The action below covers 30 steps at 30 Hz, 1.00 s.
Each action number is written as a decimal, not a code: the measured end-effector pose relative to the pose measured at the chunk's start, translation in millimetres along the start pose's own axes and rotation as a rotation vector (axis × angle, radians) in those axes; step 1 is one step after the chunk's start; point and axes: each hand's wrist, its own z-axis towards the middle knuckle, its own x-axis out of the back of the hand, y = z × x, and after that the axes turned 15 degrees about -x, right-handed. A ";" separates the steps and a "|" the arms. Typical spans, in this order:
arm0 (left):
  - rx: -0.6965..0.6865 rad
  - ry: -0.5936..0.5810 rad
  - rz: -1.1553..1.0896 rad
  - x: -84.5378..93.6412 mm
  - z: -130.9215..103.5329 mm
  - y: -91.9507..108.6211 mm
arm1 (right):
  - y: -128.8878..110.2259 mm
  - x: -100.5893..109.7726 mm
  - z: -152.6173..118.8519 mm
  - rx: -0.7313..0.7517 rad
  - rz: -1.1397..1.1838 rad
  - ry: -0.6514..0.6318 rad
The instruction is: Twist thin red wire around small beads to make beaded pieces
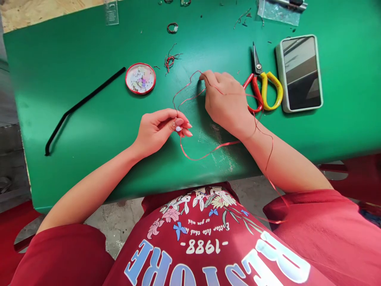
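My left hand [160,129] pinches a small pale bead [178,128] on red cord between thumb and fingers, low over the green table. Tiny light beads sit beside it. Up and to the right, my right hand [223,97] is closed, its fingertips holding a length of the thin red cord [195,159]. Loops of cord run between both hands. One long strand passes over my right wrist and forearm and hangs down towards my right sleeve. The tips of my right fingers are partly hidden.
A red-rimmed lid [127,81] holds tiny beads. Red-and-yellow-handled scissors [258,73] lie beside a phone-like device [302,73]. A bent black rod [85,101], a knotted red cord piece [169,62], a dark cord ring [172,28] and a plastic bag [278,12] rest on the green table [98,47].
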 end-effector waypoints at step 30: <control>0.145 0.036 -0.199 2.1 2.8 4.1 | -10.5 29.3 2.5 -0.113 -0.209 -0.192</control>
